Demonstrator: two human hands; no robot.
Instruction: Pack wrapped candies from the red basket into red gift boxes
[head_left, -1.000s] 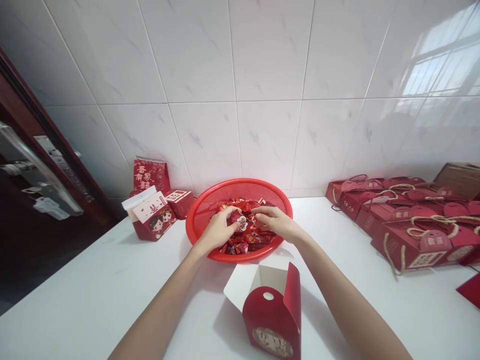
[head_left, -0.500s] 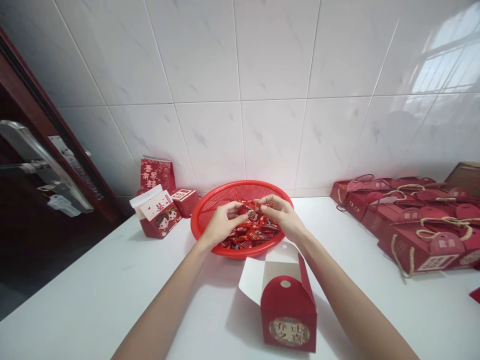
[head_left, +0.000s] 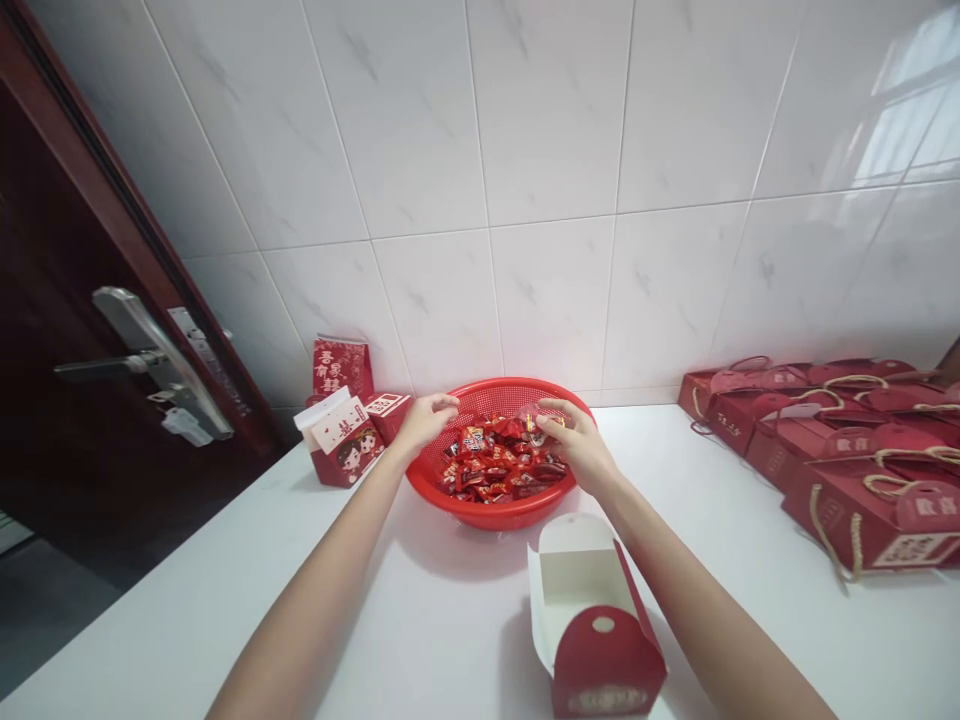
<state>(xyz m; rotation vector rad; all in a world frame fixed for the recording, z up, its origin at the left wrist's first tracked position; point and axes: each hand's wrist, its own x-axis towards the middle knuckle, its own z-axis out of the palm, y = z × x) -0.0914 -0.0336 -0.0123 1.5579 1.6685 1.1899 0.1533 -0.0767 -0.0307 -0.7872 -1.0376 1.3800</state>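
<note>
A red plastic mesh basket [head_left: 480, 518] holds a heap of wrapped candies [head_left: 499, 465], mostly in red wrappers. My left hand [head_left: 429, 420] is above the basket's left rim, fingers stretched toward the right and nothing seen in them. Over the right side of the basket, my right hand [head_left: 576, 445] pinches a wrapped candy [head_left: 534, 426] with a shiny, partly clear wrapper between thumb and fingers. Nearer to me, a red gift box [head_left: 607, 660] stands with its flaps up and its white inside showing, beside my right forearm.
Small red printed boxes [head_left: 345, 445] stand at the left by the tiled wall [head_left: 551, 300]. Rows of red gift boxes with rope handles [head_left: 862, 520] fill the right of the white table [head_left: 420, 630]. A dark door with a metal handle [head_left: 161, 360] is at the far left.
My hands have moved apart; the left has drawn back to the basket's left rim. The view has shifted, and the gift box appears lower and further right, more of its inside showing.
</note>
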